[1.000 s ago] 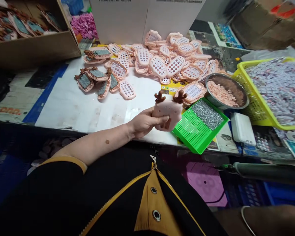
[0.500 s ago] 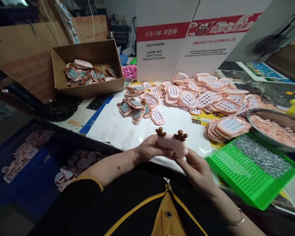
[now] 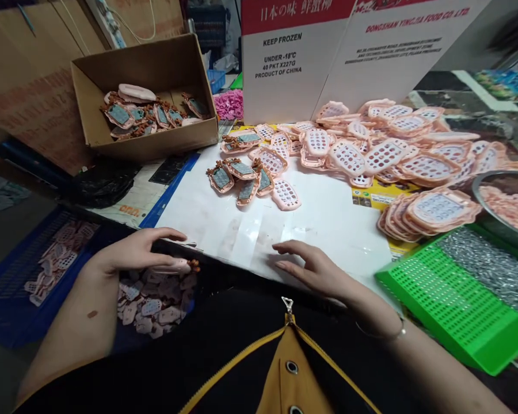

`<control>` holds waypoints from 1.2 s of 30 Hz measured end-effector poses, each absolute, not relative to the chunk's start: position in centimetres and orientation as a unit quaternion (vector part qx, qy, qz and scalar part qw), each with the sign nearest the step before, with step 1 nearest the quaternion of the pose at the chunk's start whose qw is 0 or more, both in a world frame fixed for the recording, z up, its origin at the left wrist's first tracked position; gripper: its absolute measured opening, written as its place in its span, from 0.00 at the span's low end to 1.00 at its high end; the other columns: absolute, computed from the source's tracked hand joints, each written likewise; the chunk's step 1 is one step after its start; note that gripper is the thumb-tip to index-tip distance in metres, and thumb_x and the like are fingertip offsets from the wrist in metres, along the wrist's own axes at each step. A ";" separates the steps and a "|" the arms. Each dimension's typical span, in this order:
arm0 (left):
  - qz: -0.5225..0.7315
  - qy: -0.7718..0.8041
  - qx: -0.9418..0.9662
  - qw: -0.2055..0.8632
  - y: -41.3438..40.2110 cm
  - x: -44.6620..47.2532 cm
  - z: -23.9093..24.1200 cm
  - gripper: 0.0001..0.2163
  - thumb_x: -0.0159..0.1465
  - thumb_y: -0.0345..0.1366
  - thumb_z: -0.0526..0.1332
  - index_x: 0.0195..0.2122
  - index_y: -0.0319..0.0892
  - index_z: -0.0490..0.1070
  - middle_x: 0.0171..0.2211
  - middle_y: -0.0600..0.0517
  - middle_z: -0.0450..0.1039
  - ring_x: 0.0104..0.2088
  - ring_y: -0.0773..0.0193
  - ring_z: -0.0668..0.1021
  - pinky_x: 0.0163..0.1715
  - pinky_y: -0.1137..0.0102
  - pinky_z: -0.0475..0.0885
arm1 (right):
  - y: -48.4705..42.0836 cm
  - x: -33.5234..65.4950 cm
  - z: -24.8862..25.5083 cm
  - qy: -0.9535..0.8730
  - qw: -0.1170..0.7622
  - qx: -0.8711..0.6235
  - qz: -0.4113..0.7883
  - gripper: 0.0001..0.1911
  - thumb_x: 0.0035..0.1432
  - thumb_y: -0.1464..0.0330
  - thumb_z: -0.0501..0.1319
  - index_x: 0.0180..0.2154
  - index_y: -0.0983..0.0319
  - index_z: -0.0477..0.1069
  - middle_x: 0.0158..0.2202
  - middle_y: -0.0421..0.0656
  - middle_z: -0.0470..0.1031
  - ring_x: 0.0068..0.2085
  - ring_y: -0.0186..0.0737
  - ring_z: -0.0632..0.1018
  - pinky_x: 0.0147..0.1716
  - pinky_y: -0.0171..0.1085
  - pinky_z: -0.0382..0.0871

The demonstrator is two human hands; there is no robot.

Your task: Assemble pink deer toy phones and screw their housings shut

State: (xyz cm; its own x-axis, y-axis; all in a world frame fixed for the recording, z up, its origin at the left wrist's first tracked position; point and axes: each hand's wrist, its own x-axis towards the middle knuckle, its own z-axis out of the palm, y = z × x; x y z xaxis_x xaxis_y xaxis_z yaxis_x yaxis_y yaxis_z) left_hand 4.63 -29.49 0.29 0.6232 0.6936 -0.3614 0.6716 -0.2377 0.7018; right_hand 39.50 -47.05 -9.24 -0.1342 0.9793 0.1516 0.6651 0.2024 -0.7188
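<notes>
My left hand (image 3: 140,250) is over the blue bin at the table's front edge, with its upper finger stretched out. Just under it is a pale pink plastic piece with brown antlers (image 3: 172,265); whether the fingers still touch it I cannot tell. My right hand (image 3: 313,267) is empty, fingers apart, above the front edge of the white sheet (image 3: 216,224). Pink button panels (image 3: 287,194) and several antlered shells with grey-blue faces (image 3: 240,168) lie beyond on the sheet. Loose pink parts (image 3: 153,305) fill the bin below.
A cardboard box (image 3: 151,141) of antlered shells stands at the back left. Pink panels (image 3: 386,155) are heaped before a white carton (image 3: 293,95). On the right are a panel stack (image 3: 431,213), a green basket (image 3: 451,310) of small silvery parts and a metal bowl (image 3: 479,195).
My hands have parted. The left has gone left over the bin with the antlered piece; the right has let go and opened. The view has shifted closer and downward.
</notes>
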 end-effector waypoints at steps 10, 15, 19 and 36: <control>0.379 0.407 0.481 0.677 -31.6 17.5 -5.7 0.21 0.51 0.43 0.76 0.42 0.40 0.74 0.40 0.48 0.81 0.34 0.66 0.81 0.42 0.69 0.74 | -32.7 37.8 -8.8 -0.834 0.116 -0.532 -0.091 0.17 0.69 0.75 0.51 0.53 0.62 0.73 0.57 0.52 0.77 0.59 0.50 0.74 0.61 0.52 0.66; 0.332 0.416 0.337 0.777 -31.6 20.3 -7.3 0.13 0.59 0.32 0.70 0.44 0.41 0.70 0.40 0.50 0.79 0.33 0.66 0.82 0.38 0.70 0.76 | -34.9 40.3 -9.5 -0.803 0.123 -0.566 -0.139 0.20 0.70 0.74 0.49 0.56 0.57 0.71 0.59 0.46 0.77 0.58 0.48 0.75 0.62 0.55 0.64; 0.221 0.393 0.242 0.859 -32.1 22.3 -7.7 0.14 0.70 0.44 0.58 0.44 0.38 0.73 0.37 0.45 0.79 0.35 0.61 0.83 0.38 0.67 0.78 | -39.0 41.4 -11.2 -0.781 0.161 -0.577 -0.173 0.20 0.70 0.72 0.51 0.58 0.53 0.70 0.59 0.42 0.77 0.58 0.43 0.77 0.59 0.50 0.67; 0.168 0.277 0.263 0.909 -34.1 27.5 -6.6 0.37 0.71 0.59 0.35 0.56 0.34 0.69 0.43 0.35 0.80 0.30 0.50 0.84 0.21 0.59 0.80 | -50.7 54.0 -6.6 -0.407 0.149 -0.883 -0.180 0.16 0.64 0.65 0.59 0.47 0.67 0.78 0.53 0.59 0.78 0.52 0.54 0.76 0.50 0.52 0.69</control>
